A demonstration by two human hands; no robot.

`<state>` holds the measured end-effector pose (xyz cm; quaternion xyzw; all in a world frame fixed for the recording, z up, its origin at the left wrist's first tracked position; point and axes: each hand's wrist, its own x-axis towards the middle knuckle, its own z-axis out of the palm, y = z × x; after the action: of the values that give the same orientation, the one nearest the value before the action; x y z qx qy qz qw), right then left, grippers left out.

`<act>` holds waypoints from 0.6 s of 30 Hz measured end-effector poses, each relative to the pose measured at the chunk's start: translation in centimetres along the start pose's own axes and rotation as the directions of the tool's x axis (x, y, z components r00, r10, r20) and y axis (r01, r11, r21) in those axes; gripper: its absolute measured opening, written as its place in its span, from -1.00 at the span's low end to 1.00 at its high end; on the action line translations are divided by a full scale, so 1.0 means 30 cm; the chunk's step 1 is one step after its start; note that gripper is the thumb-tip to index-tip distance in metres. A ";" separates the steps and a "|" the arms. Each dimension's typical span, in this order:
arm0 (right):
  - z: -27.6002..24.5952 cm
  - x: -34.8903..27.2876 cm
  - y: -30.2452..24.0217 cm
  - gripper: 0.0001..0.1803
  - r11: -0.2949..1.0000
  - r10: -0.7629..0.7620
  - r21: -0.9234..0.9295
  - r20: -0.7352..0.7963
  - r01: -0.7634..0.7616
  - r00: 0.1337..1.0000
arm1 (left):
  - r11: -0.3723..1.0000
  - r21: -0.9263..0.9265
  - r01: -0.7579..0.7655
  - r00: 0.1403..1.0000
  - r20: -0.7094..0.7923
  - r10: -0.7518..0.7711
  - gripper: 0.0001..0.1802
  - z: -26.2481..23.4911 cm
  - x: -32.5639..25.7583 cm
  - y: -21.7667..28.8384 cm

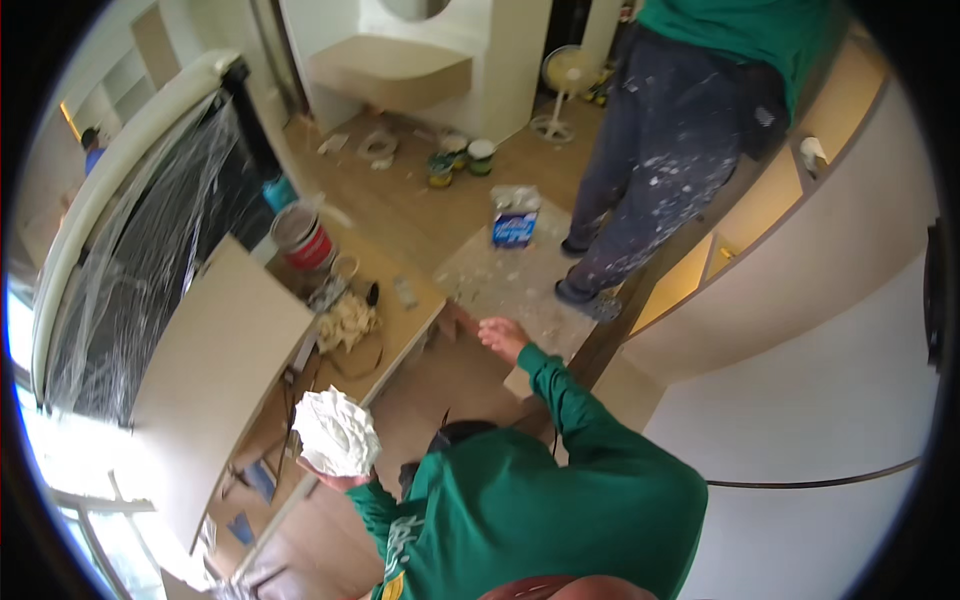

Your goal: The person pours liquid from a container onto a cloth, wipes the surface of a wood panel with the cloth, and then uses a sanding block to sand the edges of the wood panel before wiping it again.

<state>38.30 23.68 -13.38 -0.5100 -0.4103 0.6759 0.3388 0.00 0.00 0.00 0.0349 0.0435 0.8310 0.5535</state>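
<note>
My left hand (337,480) supports a white, lumpy mass (337,432) with a ridged surface, at the lower left. The mass covers most of the fingers, and whether it is putty or crumpled cloth is hard to tell. Out in front of me, beyond the edge of the wooden table (425,305), my right hand (503,338) has its fingers curled. What it holds, if anything, I cannot make out. Both arms wear green sleeves.
On the table stand a red-and-white bucket (303,238) and a heap of cream rags (347,322). A blue-and-white container (515,216) sits on floor covering ahead. Another person in paint-spattered trousers (660,170) stands at the right, beside curved shelving (760,200). Plastic film (150,250) hangs left.
</note>
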 end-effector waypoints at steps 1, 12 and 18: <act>0.026 0.002 0.021 -0.54 0.999 0.002 0.035 -0.028 -0.001 1.000 | 0.990 0.074 0.116 0.985 0.118 -0.124 0.03 0.045 0.062 -0.018; -0.321 0.265 -0.270 -0.22 0.968 -0.191 -0.206 -0.233 0.143 0.953 | 0.767 0.324 0.554 0.778 0.125 -0.615 -0.15 0.025 0.683 -0.459; -0.457 0.454 -0.412 0.03 0.508 -0.628 -0.853 -0.272 0.119 0.729 | 0.521 0.018 0.853 0.519 0.064 -0.852 0.02 0.267 0.701 -0.686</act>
<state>48.64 43.86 -9.81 -0.6684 -0.6521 0.1479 0.3257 11.62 27.58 5.88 0.0316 0.0305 0.4528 0.8905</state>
